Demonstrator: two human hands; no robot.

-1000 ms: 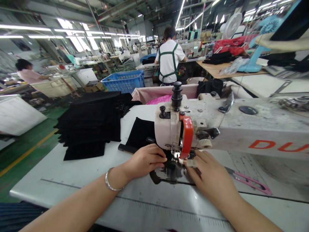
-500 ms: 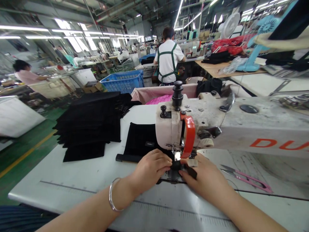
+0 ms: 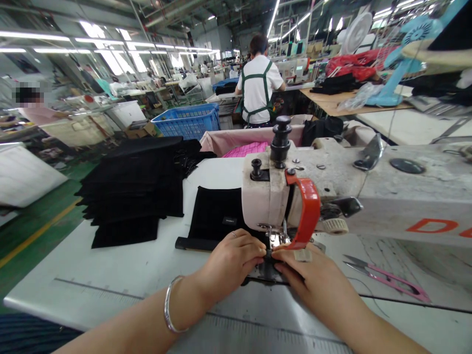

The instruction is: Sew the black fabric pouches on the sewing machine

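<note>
A black fabric piece [image 3: 214,211] with a small label lies left of the sewing machine [image 3: 261,187], and its edge runs under the presser foot [image 3: 276,239]. My left hand [image 3: 236,255], a bangle on its wrist, pinches the fabric's edge just left of the foot. On the foot's right side, my right hand [image 3: 313,275] is closed at the same edge, its index finger beside the foot and its thumb lower. The fingers cover most of the cloth there. The machine's orange guard [image 3: 309,211] curves down close above my right hand.
Pink-handled thread snips [image 3: 398,282] lie right of my right hand. A stack of black fabric pieces [image 3: 136,182] rests on the white table's [image 3: 121,268] left side. Behind are a pink-lined bin [image 3: 217,141], a blue crate [image 3: 188,122] and a co-worker [image 3: 257,86] facing away.
The right fingers have moved in closer to the presser foot, and the dark strip between them no longer shows. The view has shifted slightly. The left hand keeps its hold.
</note>
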